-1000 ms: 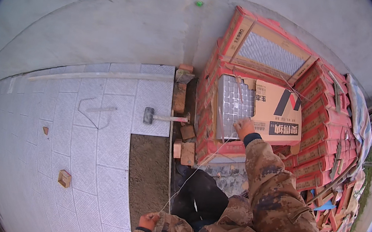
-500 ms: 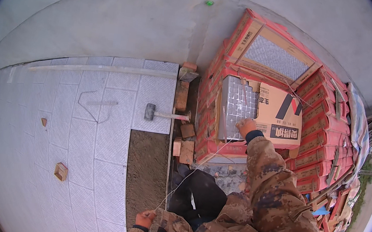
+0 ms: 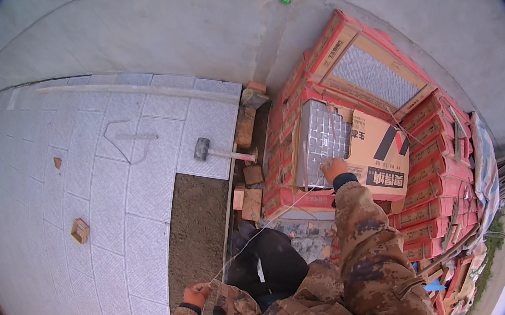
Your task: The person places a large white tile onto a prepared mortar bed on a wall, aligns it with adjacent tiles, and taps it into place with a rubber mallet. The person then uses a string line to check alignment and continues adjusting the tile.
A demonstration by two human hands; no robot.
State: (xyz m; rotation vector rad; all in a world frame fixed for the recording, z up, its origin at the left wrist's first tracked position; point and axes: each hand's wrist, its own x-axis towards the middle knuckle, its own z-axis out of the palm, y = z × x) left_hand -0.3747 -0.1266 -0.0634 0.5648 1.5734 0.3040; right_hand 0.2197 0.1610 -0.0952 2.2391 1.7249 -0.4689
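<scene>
A thin pale string (image 3: 267, 223) runs slantwise between my hands. My left hand (image 3: 196, 293), low in the picture beside the bare mortar bed (image 3: 196, 233), is closed on one part of it. My right hand (image 3: 333, 168) reaches forward, its fingers curled together around the string's other part. That hand rests at the edge of the grey gridded tile surface (image 3: 320, 139), which shows out of an opened cardboard carton (image 3: 373, 135). My right fingertips are partly hidden.
Pale textured tiles (image 3: 151, 201) cover the floor at left, with a rubber mallet (image 3: 202, 149) and a long straight bar (image 3: 140, 90) on them. Bricks (image 3: 246, 125) line the tiled edge. Red tile cartons (image 3: 435, 175) are stacked at right, against the grey wall (image 3: 212, 31).
The view has shifted very slightly. Both hands keep their grip on the string, in nearly the same places.
</scene>
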